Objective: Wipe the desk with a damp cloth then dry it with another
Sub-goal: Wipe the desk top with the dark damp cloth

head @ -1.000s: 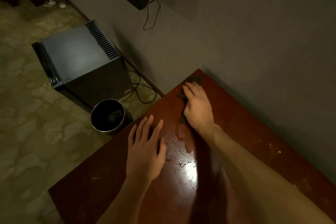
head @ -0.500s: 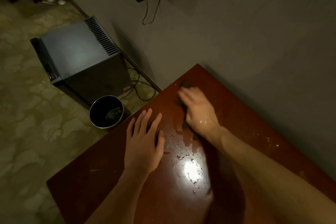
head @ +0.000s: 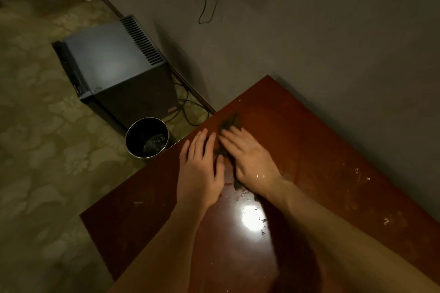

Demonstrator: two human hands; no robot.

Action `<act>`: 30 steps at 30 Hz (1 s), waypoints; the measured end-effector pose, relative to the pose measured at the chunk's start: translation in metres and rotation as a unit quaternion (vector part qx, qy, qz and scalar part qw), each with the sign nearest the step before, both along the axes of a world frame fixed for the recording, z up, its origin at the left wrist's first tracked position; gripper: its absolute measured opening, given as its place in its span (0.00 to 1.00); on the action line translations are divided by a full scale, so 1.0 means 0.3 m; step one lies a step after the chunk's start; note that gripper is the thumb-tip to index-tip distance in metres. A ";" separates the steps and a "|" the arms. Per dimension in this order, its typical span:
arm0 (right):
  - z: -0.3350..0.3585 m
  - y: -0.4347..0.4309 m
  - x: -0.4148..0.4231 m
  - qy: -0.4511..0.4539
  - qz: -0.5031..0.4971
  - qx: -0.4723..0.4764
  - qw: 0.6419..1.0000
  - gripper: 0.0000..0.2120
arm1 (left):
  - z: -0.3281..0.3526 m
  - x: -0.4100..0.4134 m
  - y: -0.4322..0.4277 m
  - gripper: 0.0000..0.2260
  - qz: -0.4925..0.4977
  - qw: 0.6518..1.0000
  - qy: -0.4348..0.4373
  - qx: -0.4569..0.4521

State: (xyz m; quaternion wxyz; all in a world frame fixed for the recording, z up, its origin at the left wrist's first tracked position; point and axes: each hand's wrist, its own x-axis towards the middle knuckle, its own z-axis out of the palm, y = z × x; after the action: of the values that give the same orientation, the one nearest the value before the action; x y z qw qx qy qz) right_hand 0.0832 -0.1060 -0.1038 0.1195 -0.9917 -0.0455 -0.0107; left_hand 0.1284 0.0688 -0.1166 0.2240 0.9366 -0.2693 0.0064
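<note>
- Behind both wrists, the desk [head: 321,140] shines with scattered droplets, so this looks like the damp pass, not the drying.
- The left hand [head: 200,173] lies flat, fingers straight and gripping nothing, probably bracing the body.
- Just beside it, the right hand [head: 250,157] presses straight fingers down on the dark cloth [head: 229,123], which pokes out past the fingertips, near the desk's far left edge.
- Beyond the left fingertips, a bin [head: 147,137] stands on the floor.
</note>
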 end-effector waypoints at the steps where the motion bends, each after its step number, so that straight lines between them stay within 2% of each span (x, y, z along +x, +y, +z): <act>1: -0.003 0.010 -0.049 0.013 0.023 0.003 1.000 0.33 | -0.001 0.000 0.000 0.24 0.000 1.000 0.003 -0.017; 4: 0.000 -0.045 -0.138 0.027 0.016 0.013 0.999 0.35 | 0.000 0.002 0.001 0.23 0.001 0.999 0.015 -0.034; 6: 0.011 -0.090 -0.124 0.007 -0.063 0.008 0.998 0.34 | 0.000 0.003 -0.001 0.23 -0.002 1.000 0.020 -0.025; 9: 0.008 -0.062 -0.009 -0.019 -0.212 -0.008 0.977 0.31 | -0.003 0.003 0.001 0.25 -0.011 1.000 0.016 -0.019; 11: -0.003 0.010 0.079 -0.030 -0.264 0.006 0.964 0.31 | 0.000 0.007 0.005 0.25 -0.014 0.999 0.027 -0.041; 13: -0.006 0.093 0.122 -0.027 -0.229 0.011 0.973 0.31 | 0.015 0.005 0.013 0.26 -0.007 0.992 0.069 -0.104; 16: -0.003 0.191 0.054 -0.001 -0.078 -0.007 0.997 0.30 | 0.069 0.025 0.063 0.25 0.010 0.948 0.207 -0.244; 17: 0.001 0.203 0.010 0.007 -0.035 -0.002 0.999 0.30 | 0.086 0.042 0.100 0.22 0.004 0.939 0.225 -0.262; 18: 0.007 0.201 -0.026 0.016 -0.005 -0.001 1.000 0.31 | 0.100 0.065 0.144 0.19 -0.003 0.944 0.205 -0.261; 20: 0.014 0.168 -0.054 0.023 0.005 -0.010 1.000 0.35 | 0.091 0.118 0.258 0.14 0.006 0.971 0.103 -0.216; 22: 0.021 0.138 -0.033 0.024 -0.060 -0.012 0.998 0.33 | 0.066 0.159 0.376 0.12 0.049 0.985 0.045 -0.159; 24: 0.026 0.160 0.015 0.012 -0.154 0.001 0.988 0.32 | 0.041 0.164 0.492 0.12 0.114 0.988 0.051 -0.086; 26: 0.023 0.224 0.064 0.000 -0.205 0.021 0.979 0.31 | 0.016 0.132 0.587 0.15 0.165 0.983 0.067 -0.033; 28: 0.020 0.313 0.077 -0.002 -0.171 0.034 0.985 0.32 | 0.002 0.091 0.650 0.16 0.217 0.972 0.087 -0.033; 30: 0.020 0.386 0.034 0.010 -0.067 0.035 0.997 0.31 | -0.002 0.067 0.674 0.15 0.277 0.952 0.122 -0.052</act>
State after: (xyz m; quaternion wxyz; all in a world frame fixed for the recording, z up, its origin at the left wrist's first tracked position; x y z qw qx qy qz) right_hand 0.0935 0.0098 -0.0977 0.1531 -0.9879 0.0223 -0.0098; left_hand 0.1483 0.2711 -0.1171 0.2928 0.9551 0.0307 -0.0322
